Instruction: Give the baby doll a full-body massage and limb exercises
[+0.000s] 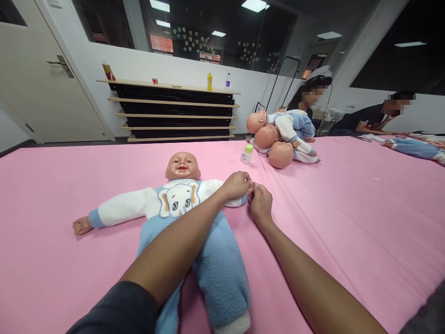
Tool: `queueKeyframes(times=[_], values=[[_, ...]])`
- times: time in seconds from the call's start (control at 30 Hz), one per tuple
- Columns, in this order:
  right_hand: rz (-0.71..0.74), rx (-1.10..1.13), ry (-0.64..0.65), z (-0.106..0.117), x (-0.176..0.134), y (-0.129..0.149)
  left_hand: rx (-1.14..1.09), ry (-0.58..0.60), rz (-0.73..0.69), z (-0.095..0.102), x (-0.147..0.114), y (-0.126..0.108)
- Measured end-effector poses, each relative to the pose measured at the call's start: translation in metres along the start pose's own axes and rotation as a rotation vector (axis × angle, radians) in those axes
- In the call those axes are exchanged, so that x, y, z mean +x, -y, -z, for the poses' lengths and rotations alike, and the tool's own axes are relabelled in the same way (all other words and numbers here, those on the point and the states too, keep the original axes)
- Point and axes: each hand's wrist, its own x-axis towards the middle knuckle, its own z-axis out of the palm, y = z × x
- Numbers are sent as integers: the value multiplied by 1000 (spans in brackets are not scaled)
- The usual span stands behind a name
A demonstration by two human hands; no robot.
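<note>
At mid-frame, a left hand [238, 184] and a right hand [261, 204] meet at the cuff [239, 201] of a baby doll [181, 199] lying face up on a pink cover [333, 222].

Fingertips are pinched together, right of center; whether they clamp the doll's fingers cannot be told. The cover's far edge runs just behind the doll's head [182, 166], with room to move at far left and lower right. A green-capped bottle [246, 155] and a pile of dolls [288, 132] sit near that edge, upper right. The capped bottle's print is too small to read, as is any on the yellow bottle [209, 82] atop the shelves [139, 84].
</note>
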Motion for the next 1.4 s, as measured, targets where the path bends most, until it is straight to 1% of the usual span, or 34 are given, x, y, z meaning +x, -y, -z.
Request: queueKeyframes(times=[0.07,0.13,0.23,0.33,0.43,0.5,0.57,0.63,0.73,0.83,0.97,1.1,1.23,1.3,1.4], values=[[30,-57,17,0,-1,1,32,-49,13,-1,2,2],[33,-135,9,1,-2,2,39,-47,12,-1,3,2],[15,-184,-9,3,-1,3,-7,7,-13,-2,3,2],[1,-126,-15,3,1,2,-86,92,-41,-2,1,1],[-19,-57,-31,3,2,1,-125,145,-16,-3,-1,2],[-10,-29,-29,2,2,0,-102,131,6,-4,0,4],[16,-16,-10,2,2,-1,-54,88,18,-5,1,6],[23,-39,-3,2,2,-1,3,47,7,-5,3,8],[-3,-107,-25,2,2,-2,52,23,-13,-5,4,7],[-22,-113,-31,3,1,-1,39,37,-14,-4,3,5],[-36,-55,-18,4,1,2,12,132,-21,-3,0,2],[-50,-53,-64,3,2,1,171,84,-53,-3,-3,2],[-56,-46,-107,3,4,0,290,67,-53,-2,-5,2],[-47,-30,-96,2,4,0,275,87,-79,-1,-6,2],[-21,-35,-42,3,4,0,191,158,-99,1,-5,2]])
